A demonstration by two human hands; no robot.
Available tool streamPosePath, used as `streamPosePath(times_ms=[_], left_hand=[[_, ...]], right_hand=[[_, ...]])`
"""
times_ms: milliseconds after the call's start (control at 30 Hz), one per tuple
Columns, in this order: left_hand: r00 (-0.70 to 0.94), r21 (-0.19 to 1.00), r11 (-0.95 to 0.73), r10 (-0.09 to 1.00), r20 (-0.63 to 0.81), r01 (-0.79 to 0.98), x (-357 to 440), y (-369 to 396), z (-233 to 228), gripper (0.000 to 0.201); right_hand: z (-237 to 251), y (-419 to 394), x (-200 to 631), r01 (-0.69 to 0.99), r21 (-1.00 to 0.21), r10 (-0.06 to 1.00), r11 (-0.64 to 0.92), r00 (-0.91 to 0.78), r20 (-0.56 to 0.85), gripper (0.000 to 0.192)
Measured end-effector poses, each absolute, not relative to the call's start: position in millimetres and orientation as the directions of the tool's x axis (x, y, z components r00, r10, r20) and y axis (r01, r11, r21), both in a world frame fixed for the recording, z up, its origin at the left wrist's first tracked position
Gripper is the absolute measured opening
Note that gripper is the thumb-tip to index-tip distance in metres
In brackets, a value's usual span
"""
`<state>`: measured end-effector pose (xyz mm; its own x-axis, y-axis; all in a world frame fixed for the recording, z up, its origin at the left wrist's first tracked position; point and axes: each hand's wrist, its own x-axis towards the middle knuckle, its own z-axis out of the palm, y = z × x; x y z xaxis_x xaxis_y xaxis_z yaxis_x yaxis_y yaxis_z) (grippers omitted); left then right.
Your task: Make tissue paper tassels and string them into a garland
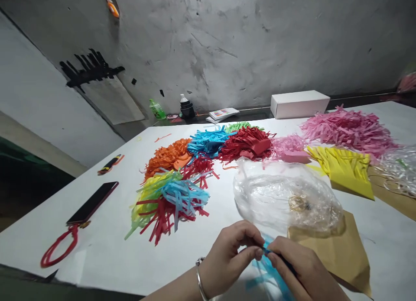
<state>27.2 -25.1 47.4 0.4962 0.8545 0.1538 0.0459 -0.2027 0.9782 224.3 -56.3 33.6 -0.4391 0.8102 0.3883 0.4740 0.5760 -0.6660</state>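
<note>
Close together at the table's front edge, my two hands pinch a blue paper tassel, its pale strips hanging below them. Thumb and fingertips of my left hand, which wears a silver bracelet, are closed on its upper end. My right hand grips the same end from the other side. Something thin and dark shows under the right fingers; I cannot make out what it is. Just beyond the hands lies a clear plastic bag with a coil of gold wire in or on it. Brown paper lies beside the right hand.
Fringed paper bunches spread across the table: orange, blue, red, pink, yellow and a mixed pile. A phone with a red strap and a cutter lie left. A white box stands behind.
</note>
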Motion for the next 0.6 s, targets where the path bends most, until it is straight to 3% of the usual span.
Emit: streamPosePath(times_ms=[167, 300, 400, 500, 600], left_hand=[[0.341, 0.992, -0.117, 0.935, 0.097, 0.039, 24.4, -36.6, 43.4, 0.011], [0.342, 0.999, -0.048, 0.939, 0.048, -0.006, 17.1, -43.7, 43.7, 0.017], [0.334, 0.963, -0.253, 0.919, 0.209, 0.093, 10.3, -50.4, 42.4, 0.022], [0.358, 0.85, -0.482, 0.848, 0.392, 0.211, 5.1, -56.8, 38.3, 0.028], [0.411, 0.721, -0.639, 0.752, 0.515, 0.268, 0.4, -61.1, 32.6, 0.032]], right_hand=[[25.2, -67.6, 213.3, 0.502, -0.653, 0.821, 0.567, -0.402, 0.405, 0.02], [25.1, -74.5, 207.8, 0.517, -0.688, 0.857, 0.509, -0.379, 0.349, 0.021], [27.2, -79.2, 203.2, 0.531, -0.688, 0.864, 0.494, -0.385, 0.323, 0.018], [23.4, -81.3, 196.6, 0.56, -0.643, 0.852, 0.522, -0.382, 0.359, 0.006], [13.5, -79.8, 188.0, 0.565, -0.57, 0.803, 0.596, -0.403, 0.44, 0.008]])
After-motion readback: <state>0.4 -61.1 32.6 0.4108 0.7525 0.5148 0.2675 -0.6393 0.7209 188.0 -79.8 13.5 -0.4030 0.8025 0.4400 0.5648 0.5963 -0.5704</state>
